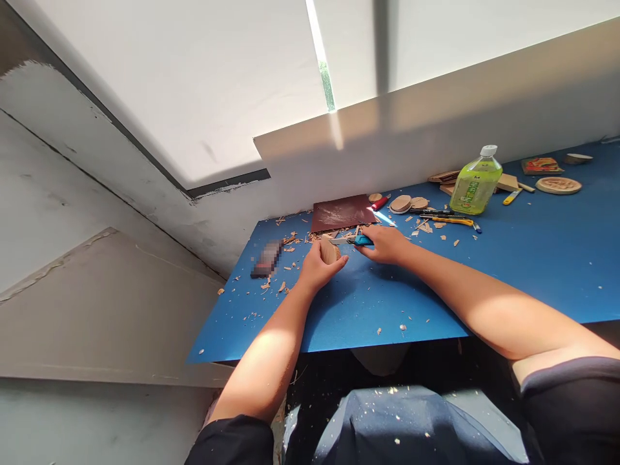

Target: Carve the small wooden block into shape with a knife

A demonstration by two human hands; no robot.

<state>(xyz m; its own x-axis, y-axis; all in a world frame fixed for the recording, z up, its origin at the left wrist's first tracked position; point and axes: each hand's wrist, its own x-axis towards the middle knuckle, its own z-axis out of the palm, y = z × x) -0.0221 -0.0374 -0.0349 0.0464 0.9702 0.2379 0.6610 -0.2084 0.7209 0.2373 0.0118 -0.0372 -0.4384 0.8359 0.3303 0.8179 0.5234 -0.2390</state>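
Note:
My left hand grips a small, pale block of carved wood against the blue-topped workbench. My right hand is closed around a teal-handled knife, and its metal blade reaches toward the wood. Wood shavings lie scattered around both hands. Just beyond them lies a dark reddish sheet of sandpaper. The fingers of my right hand hide part of the knife handle.
Round wooden discs, a yellow utility knife, a black-handled tool, and a green-liquid plastic bottle stand beyond my right hand. A blurred object lies left. A white wall borders the bench's far side.

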